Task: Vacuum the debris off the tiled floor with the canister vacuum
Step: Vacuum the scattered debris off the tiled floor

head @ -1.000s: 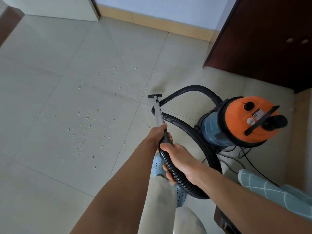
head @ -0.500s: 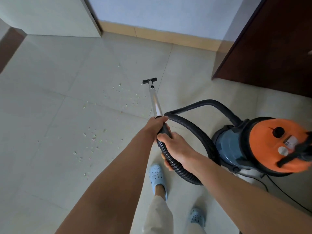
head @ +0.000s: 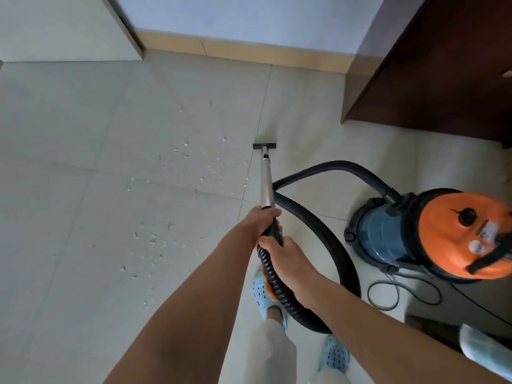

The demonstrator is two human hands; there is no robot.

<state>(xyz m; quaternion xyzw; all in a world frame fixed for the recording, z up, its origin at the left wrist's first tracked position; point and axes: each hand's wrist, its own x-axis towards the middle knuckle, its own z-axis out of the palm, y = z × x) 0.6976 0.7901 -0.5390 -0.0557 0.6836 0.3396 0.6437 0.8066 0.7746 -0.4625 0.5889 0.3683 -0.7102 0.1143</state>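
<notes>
Gripped the wand (head: 266, 187) at its lower end with the left hand (head: 261, 221), fingers curled round the tube. Held the ribbed hose (head: 279, 289) just behind with the right hand (head: 286, 259), fingers wrapped under and hidden, so cannot tell how tightly. Rested the nozzle (head: 264, 146) flat on the tiled floor (head: 83, 120), astride a grout line, right of most of the debris (head: 152, 239). Lay scattered in two loose patches, one near the nozzle's left and one nearer the feet. Stood the canister (head: 432, 234) well off to the right, hose looping back to it, cord (head: 401, 297) coiled beside.

Best done, probably, by swinging the nozzle left and drawing it back in slow overlapping strokes, head kept flat to the tile. Worth minding slack in the hose, lest the canister be tugged or tipped.
</notes>
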